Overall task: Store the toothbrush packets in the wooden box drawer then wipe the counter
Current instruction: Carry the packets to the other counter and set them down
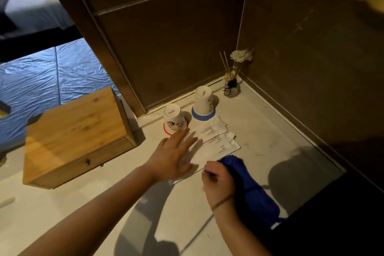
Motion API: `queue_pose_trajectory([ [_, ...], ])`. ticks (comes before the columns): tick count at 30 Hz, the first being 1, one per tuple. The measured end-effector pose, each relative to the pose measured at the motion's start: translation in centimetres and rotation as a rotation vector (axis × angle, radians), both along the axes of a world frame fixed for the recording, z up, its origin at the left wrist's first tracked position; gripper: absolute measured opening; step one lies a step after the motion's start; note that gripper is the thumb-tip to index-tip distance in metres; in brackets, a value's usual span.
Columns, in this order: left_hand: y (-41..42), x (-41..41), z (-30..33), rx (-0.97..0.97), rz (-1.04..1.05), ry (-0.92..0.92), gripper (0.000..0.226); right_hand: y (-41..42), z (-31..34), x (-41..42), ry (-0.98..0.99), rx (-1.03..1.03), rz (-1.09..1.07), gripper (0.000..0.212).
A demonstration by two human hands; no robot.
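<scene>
Several white toothbrush packets (218, 141) lie fanned out on the pale counter (266, 131), in front of two upturned cups. My left hand (174, 154) is spread flat with straight fingers over the packets' left ends. My right hand (218, 183) grips a blue cloth (253, 189) that lies on the counter just right of the packets. The wooden box (76, 131) stands at the left, its drawer (89, 162) closed with a small knob on the front.
Two upturned paper cups stand behind the packets, one on a red coaster (173, 119), one on a blue coaster (203, 104). A reed diffuser with a white flower (231, 85) sits in the back corner. Dark tiled walls close the counter at back and right.
</scene>
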State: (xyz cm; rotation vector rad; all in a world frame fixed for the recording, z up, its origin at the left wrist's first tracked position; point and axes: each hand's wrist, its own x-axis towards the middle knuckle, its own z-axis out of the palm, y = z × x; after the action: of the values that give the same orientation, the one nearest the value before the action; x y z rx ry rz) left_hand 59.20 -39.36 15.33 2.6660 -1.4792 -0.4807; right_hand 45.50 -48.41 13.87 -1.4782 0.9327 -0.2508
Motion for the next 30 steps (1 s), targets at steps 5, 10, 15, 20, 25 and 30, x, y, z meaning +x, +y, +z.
queue_pose_trajectory([
  [5, 3.0, -1.3, -3.2, 0.178, 0.021, -0.031, 0.083, -2.5, -1.3, 1.4, 0.346, -1.069, 0.453, 0.072],
  [10, 2.7, -1.4, -4.4, 0.142, 0.059, -0.048, 0.078, -4.1, -2.0, 2.9, 0.588, -1.07, 0.862, 0.07],
  [15, 1.0, -0.8, -3.6, 0.185, 0.07, -0.06, 0.073, -5.3, -1.0, 4.6, 0.721, -1.039, 0.851, 0.07],
  [20, 0.0, -0.7, -2.8, 0.192, 0.08, -0.028, 0.075, -5.4, -0.5, 5.3, 0.78, -1.008, 0.819, 0.071],
  [25, 2.9, -1.4, -1.2, 0.079, 0.053, -0.037, 0.077, -3.3, 1.2, 5.5, 0.719, -1.04, 0.79, 0.068],
  [30, 9.3, -0.7, 1.5, -0.117, 0.007, -0.241, 0.06, 1.2, 3.8, 5.3, 0.488, -1.168, 0.788, 0.05],
])
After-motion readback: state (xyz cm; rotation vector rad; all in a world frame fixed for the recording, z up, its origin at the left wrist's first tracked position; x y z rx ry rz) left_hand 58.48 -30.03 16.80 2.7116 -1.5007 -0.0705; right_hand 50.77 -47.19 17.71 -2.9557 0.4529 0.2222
